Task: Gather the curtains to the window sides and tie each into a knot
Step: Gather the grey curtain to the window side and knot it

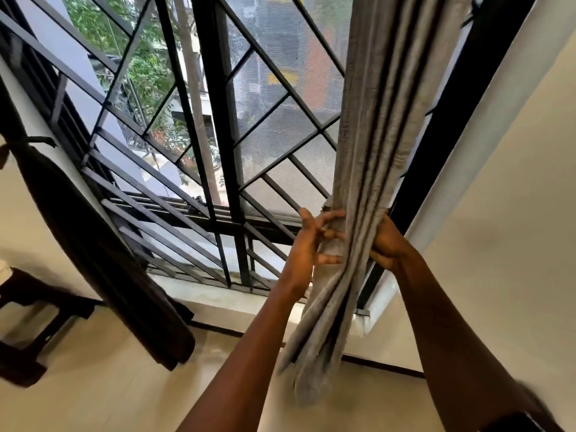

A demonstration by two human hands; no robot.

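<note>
A grey curtain (374, 126) hangs bunched into a narrow bundle of folds at the right side of the window (274, 145). My left hand (307, 247) touches the bundle's left edge, its fingers spread and reaching into the folds. My right hand (388, 244) grips the bundle from the right, with its fingers hidden behind the cloth. The curtain's loose lower end (314, 363) dangles below both hands. A dark brown curtain (93, 244) hangs gathered at the left side of the window, with a tie band around it near the top.
Black metal bars (218, 120) cover the window, with mesh on the right pane. A pale sill (212, 294) runs under it. A dark stool (28, 316) stands at the lower left on the light floor. A cream wall (498, 213) lies to the right.
</note>
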